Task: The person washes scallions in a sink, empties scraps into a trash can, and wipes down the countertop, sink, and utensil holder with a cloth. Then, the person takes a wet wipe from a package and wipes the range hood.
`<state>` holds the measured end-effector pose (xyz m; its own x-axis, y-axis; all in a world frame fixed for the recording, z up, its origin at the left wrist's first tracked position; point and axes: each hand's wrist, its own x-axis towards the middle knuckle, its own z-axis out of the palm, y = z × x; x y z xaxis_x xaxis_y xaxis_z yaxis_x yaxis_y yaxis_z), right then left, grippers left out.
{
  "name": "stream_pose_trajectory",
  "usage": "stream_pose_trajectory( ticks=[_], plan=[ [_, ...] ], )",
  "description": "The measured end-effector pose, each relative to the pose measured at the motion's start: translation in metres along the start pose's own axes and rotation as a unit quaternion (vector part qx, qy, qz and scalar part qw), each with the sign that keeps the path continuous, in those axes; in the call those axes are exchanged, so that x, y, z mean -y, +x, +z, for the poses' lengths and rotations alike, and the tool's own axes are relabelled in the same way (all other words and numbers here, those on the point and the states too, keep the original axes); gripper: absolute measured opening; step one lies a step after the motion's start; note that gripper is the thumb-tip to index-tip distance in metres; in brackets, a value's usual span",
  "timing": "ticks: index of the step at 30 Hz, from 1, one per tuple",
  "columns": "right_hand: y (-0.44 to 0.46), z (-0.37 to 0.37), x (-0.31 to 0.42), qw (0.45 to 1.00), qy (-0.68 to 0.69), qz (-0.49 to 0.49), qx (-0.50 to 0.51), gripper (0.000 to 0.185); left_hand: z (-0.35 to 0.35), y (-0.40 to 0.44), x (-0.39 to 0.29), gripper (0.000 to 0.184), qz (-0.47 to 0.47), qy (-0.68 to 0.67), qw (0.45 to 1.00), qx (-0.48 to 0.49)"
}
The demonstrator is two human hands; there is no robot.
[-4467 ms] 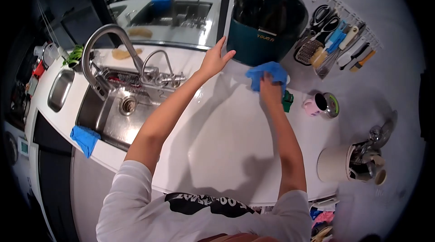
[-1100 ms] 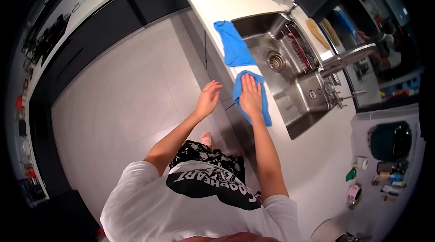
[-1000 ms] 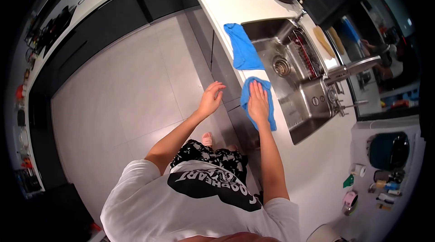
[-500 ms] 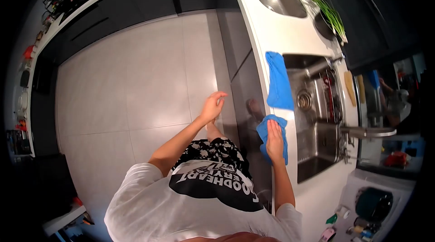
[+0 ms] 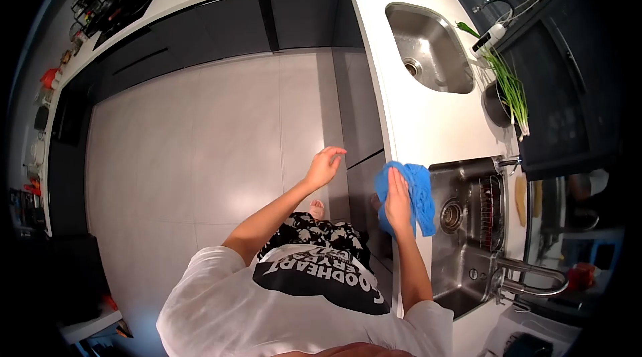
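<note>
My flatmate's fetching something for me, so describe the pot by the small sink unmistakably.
Follow the white counter on the picture's right up to the smaller steel sink. At its lower right sits a dark round pot. Long green stalks with white ends drape over it, setting it apart.

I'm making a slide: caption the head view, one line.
Right hand on blue cloth at the counter edge by the larger sink; left hand empty, mid-air.

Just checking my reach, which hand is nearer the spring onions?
Right. Your right hand is on blue cloth, with the spring onions ahead and to its right; your left hand is over the floor, farther left of them.
</note>
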<state>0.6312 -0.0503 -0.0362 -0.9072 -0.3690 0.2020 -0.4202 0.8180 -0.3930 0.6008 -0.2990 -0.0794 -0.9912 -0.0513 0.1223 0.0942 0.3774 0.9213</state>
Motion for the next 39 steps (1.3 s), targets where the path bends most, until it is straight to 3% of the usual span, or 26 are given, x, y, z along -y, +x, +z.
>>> stream_pose_trajectory(
  ticks=[11, 18, 28, 33, 39],
  plan=[
    [0.182, 0.043, -0.018, 0.998, -0.034, 0.039, -0.024, 0.053, -0.015, 0.118, 0.009, 0.022, -0.001, -0.024, 0.997, 0.068],
    [0.309, 0.072, -0.025, 0.996, -0.059, 0.047, -0.037, 0.057, -0.077, 0.231, 0.037, 0.022, -0.031, -0.022, 0.993, 0.112],
    [0.486, 0.109, -0.040, 0.988, -0.121, 0.087, -0.033, 0.056, -0.178, 0.370, 0.106, 0.021, 0.008, -0.001, 0.999, 0.037],
    [0.551, 0.120, -0.050, 0.987, -0.123, 0.101, -0.031, 0.056, -0.188, 0.428, 0.128, 0.022, -0.035, -0.024, 0.998, 0.053],
    [0.618, 0.122, -0.060, 0.985, -0.116, 0.128, -0.001, 0.065, -0.168, 0.516, 0.124, 0.022, -0.004, -0.029, 0.997, 0.076]
  ],
)
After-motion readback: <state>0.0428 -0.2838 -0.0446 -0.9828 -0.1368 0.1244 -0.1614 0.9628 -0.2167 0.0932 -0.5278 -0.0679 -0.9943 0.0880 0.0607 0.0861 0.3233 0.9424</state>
